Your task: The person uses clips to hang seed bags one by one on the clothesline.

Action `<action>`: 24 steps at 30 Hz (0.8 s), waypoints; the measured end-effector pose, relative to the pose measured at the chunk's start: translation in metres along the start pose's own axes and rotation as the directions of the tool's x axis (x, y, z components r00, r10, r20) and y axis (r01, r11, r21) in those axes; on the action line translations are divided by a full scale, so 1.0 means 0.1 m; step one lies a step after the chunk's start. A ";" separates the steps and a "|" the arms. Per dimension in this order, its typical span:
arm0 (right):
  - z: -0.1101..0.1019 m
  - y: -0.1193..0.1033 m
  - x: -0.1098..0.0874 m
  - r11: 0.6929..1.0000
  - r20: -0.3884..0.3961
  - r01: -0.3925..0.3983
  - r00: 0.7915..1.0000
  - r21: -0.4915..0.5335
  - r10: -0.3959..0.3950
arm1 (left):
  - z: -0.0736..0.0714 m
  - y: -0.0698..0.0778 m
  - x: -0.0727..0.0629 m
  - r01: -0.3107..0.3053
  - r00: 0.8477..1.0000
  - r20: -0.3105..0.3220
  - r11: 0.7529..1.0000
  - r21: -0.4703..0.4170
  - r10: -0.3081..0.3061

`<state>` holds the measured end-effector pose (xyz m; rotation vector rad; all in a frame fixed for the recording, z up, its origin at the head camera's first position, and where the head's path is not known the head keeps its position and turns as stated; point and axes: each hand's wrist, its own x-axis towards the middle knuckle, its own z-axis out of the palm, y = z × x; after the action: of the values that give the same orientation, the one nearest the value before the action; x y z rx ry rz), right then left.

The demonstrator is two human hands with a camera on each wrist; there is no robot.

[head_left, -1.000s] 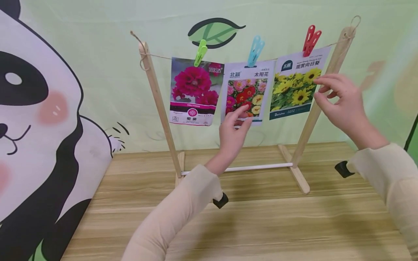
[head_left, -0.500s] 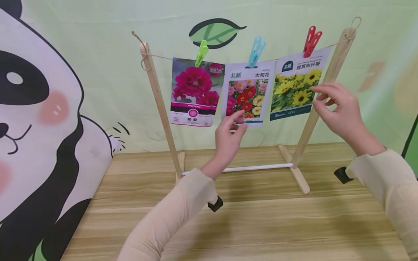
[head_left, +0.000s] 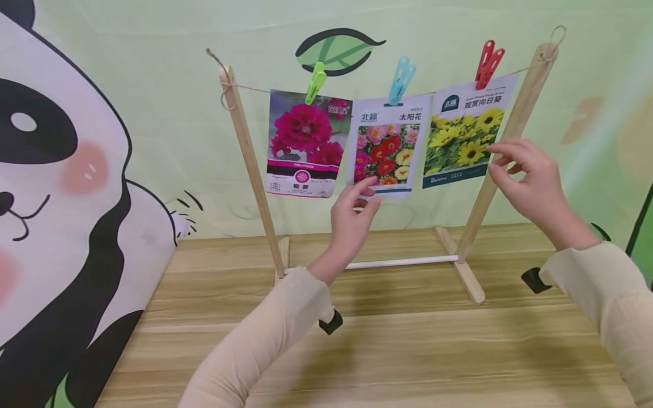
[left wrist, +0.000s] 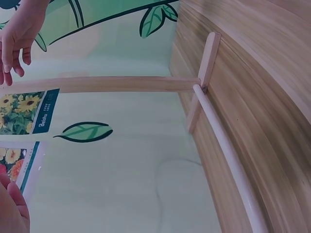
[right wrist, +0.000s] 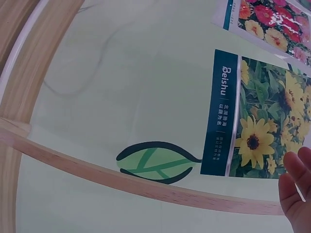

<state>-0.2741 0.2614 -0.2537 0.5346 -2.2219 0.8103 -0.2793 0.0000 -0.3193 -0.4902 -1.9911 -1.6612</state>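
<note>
Three flower seed packets hang in a row from a twine line: a magenta hollyhock packet (head_left: 306, 133), a mixed-flower packet (head_left: 385, 148) and a yellow sunflower packet (head_left: 461, 139). Green (head_left: 316, 84), light blue (head_left: 401, 80) and red (head_left: 488, 67) clothespins clip them at the top. My left hand (head_left: 353, 215), fingers loosely bent, overlaps the lower left corner of the middle packet and holds nothing. Beside the sunflower packet's right edge is my right hand (head_left: 533, 181), thumb and fingers apart. The right wrist view shows its fingertips near the packet's edge.
Two wooden posts (head_left: 250, 170) carry the twine, and a white rod (head_left: 403, 263) joins their feet low down. The stand rests on a wood-grain table (head_left: 408, 351). Behind hangs a pale green backdrop with a printed panda (head_left: 56, 170) and a leaf (head_left: 336, 50).
Both hands have moved down a little, the left also leftward, uncovering more of the middle packet. Packets and clothespins remain clipped on the line.
</note>
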 end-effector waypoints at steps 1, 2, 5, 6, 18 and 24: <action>0.00 0.00 -0.01 1.000 0.005 -0.005 1.000 -0.002 0.005 | -0.01 0.00 0.00 -0.001 1.000 -0.002 1.000 0.000 0.001; 0.00 0.01 -0.01 1.000 0.010 -0.007 1.000 -0.002 0.007 | -0.01 0.00 -0.01 -0.001 1.000 -0.004 1.000 -0.002 0.001; 0.01 0.03 -0.03 1.000 0.021 -0.011 1.000 -0.005 0.011 | -0.03 0.00 -0.02 0.003 1.000 -0.005 1.000 -0.004 -0.003; 0.01 0.03 -0.04 1.000 0.023 -0.011 1.000 -0.007 0.011 | -0.04 -0.01 -0.02 0.005 1.000 -0.004 1.000 -0.003 -0.005; 0.06 0.12 -0.15 1.000 0.045 -0.025 0.999 0.000 0.025 | -0.10 -0.08 -0.09 0.035 0.999 0.015 0.999 0.014 -0.035; 0.07 0.16 -0.21 0.999 0.044 -0.040 0.998 0.018 0.039 | -0.14 -0.12 -0.14 0.021 1.000 0.009 1.000 0.014 -0.022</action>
<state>-0.2729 0.2712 -0.2789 0.5233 -2.2727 0.8487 -0.2727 -0.0151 -0.3352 -0.4734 -2.0195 -1.6599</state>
